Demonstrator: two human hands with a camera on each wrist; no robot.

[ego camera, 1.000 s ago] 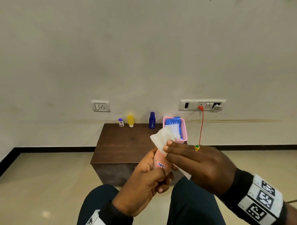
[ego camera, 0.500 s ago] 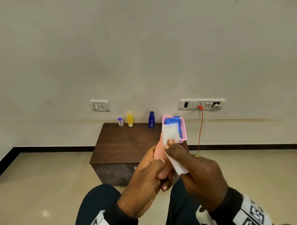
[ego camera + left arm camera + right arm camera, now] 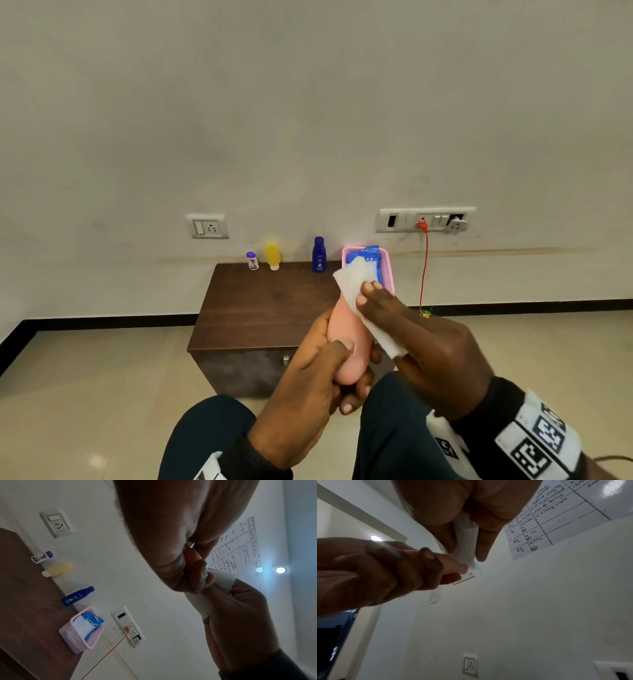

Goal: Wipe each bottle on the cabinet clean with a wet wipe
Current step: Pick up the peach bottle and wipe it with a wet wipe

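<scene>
While left hand grips pink bottle, right hand pinching wet wipe; wipes pack inside pink basket.

The right hand has slid the wet wipe up the pink bottle — label now hidden
</scene>
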